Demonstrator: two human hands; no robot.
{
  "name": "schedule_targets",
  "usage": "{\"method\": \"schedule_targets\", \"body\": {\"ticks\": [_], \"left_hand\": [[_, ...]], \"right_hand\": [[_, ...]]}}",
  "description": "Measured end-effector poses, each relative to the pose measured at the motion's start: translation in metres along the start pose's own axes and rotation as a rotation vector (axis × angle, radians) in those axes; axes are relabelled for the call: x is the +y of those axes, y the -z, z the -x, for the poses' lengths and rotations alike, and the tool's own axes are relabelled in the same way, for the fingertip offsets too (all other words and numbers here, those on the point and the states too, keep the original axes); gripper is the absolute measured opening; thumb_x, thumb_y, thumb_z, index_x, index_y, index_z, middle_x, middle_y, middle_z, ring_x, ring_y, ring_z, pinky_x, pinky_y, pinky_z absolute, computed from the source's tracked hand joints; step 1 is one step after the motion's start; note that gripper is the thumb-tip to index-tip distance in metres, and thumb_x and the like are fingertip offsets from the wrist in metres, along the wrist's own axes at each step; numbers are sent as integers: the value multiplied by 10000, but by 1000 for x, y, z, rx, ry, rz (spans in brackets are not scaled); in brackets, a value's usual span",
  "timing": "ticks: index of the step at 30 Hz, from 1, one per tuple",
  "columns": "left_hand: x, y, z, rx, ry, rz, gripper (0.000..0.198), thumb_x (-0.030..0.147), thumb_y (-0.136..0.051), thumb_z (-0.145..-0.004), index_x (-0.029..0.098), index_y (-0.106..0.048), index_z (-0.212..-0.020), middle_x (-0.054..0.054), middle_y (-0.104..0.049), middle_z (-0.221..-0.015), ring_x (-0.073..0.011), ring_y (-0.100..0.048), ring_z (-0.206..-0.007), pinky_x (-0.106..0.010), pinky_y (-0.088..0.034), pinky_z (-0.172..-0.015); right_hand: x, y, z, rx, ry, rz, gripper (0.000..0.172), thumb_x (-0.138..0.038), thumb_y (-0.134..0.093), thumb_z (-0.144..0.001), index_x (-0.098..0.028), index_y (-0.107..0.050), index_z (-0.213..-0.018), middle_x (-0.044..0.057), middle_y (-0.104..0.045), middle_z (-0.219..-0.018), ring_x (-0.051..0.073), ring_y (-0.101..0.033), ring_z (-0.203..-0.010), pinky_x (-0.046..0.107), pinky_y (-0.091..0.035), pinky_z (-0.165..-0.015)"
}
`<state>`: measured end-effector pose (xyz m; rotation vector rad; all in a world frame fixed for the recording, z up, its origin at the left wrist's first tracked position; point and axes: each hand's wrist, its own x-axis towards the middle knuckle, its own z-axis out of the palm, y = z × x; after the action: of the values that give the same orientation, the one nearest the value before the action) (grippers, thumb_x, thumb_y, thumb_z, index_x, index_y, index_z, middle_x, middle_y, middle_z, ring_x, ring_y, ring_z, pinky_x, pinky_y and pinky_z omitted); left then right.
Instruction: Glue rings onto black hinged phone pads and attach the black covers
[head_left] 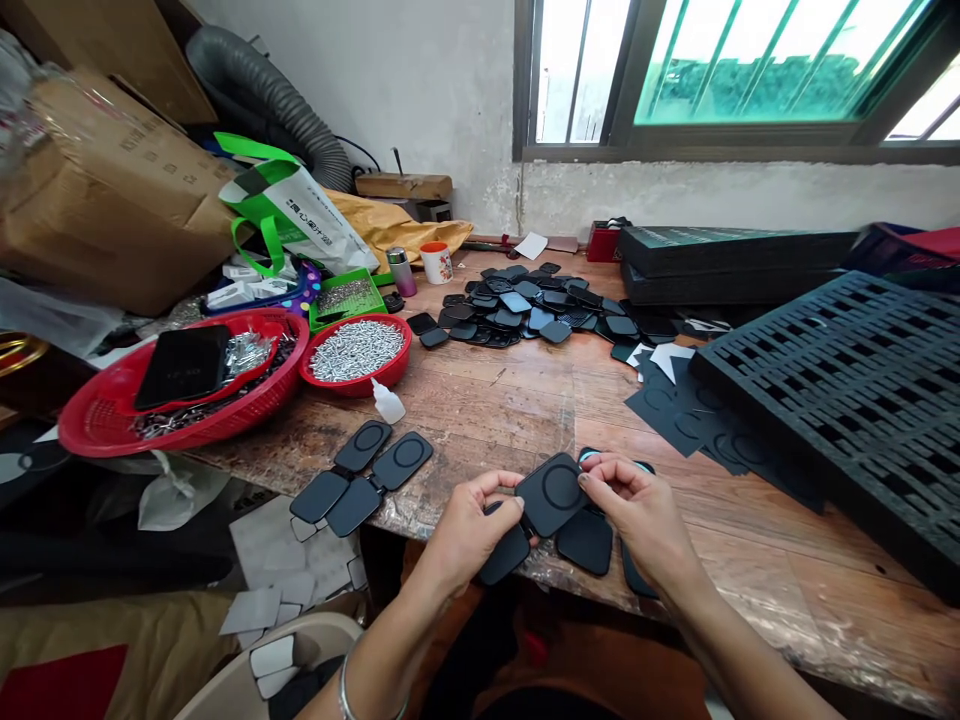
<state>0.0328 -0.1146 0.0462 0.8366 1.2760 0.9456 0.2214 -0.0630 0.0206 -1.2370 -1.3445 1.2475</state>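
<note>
My left hand [469, 530] grips a black folding wireless charger [553, 492] by its left side, thumb on top. One square panel of it carries a ring mark and faces up; a second hinged panel hangs toward the table's front edge. My right hand [641, 510] pinches the right edge of the ringed panel between thumb and fingers. Beneath and beside the hands lie more black panels [583, 545], partly covered by them. Left of my left hand, two similar chargers lie unfolded, one nearer [403, 462] and one behind [361, 446]. A small white squeeze bottle [388, 402] lies beyond them.
A heap of black panels [517, 305] covers the table's back middle. Red baskets hold small metal pins [357, 350] and a phone [184, 366]. Slotted black foam [832, 400] and dark sheets [675, 410] lie at right. A cup [436, 264] stands behind.
</note>
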Motion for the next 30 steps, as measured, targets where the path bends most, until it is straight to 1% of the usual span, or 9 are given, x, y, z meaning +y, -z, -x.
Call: {"method": "schedule_targets", "body": {"ticks": [2,4,7,10,12,14,18,20,30], "left_hand": [[0,-1,0,1,7,8,293,259,-598,-760,115,-594,-1015,-58,-701,-641,-154,-643,-543,-225,-501,-523],[-1,-2,-1,15,8,12,290,259,-602,-754,113,-603,-1006,-56,-698,-641,-159,-647,-548,-226,-502,-520],[-5,-4,-3,39,-4,21,297,255,-613,-749,111,-616,-1009,-46,-689,-629,-160,-650,-549,-215,-494,-506],[-10,-3,-5,28,-35,33,316,253,-623,-756,107,-615,-1036,-43,-687,-617,-143,-633,-523,-198,-481,-492],[-12,-3,-5,11,-49,41,315,263,-627,-767,111,-614,-1042,-41,-688,-621,-134,-629,-519,-190,-478,-492],[-12,-2,-4,-11,-52,55,311,280,-627,-781,123,-608,-1049,-36,-687,-643,-140,-644,-544,-193,-487,-503],[-10,-2,1,-36,-48,77,302,300,-628,-795,137,-593,-1048,-37,-689,-700,-171,-678,-605,-217,-514,-527],[-9,-2,2,-38,-52,79,299,299,-629,-797,141,-592,-1048,-37,-688,-711,-172,-682,-610,-215,-516,-531],[-3,-4,5,-58,-51,68,295,303,-623,-812,146,-607,-1062,-41,-685,-725,-180,-685,-627,-227,-528,-550]], "right_hand": [[-3,0,2,8,23,20,198,-320,-670,-741,-169,-610,-629,89,-608,-962,227,-568,-944,346,-420,-821],[-8,-1,6,15,83,61,181,-301,-651,-759,-175,-603,-638,84,-592,-963,221,-565,-935,336,-433,-790],[-17,-4,17,39,259,206,138,-237,-625,-781,-187,-589,-658,67,-564,-958,206,-555,-933,331,-429,-803],[-24,-5,28,58,458,353,103,-178,-615,-785,-193,-586,-687,54,-547,-966,188,-550,-924,322,-419,-821],[-25,-5,29,76,538,387,94,-161,-616,-783,-194,-585,-701,51,-543,-963,182,-548,-916,316,-419,-815],[-25,-3,26,107,539,381,97,-160,-618,-786,-195,-581,-703,46,-543,-947,178,-547,-908,313,-414,-809],[-19,3,15,122,428,320,111,-196,-615,-804,-199,-579,-699,39,-547,-932,172,-543,-886,308,-409,-778],[-16,4,12,117,401,295,118,-214,-616,-808,-198,-579,-697,40,-548,-938,175,-541,-893,312,-407,-782],[-18,4,11,128,381,263,136,-221,-620,-808,-196,-577,-682,40,-548,-924,177,-537,-887,314,-406,-774]]}}
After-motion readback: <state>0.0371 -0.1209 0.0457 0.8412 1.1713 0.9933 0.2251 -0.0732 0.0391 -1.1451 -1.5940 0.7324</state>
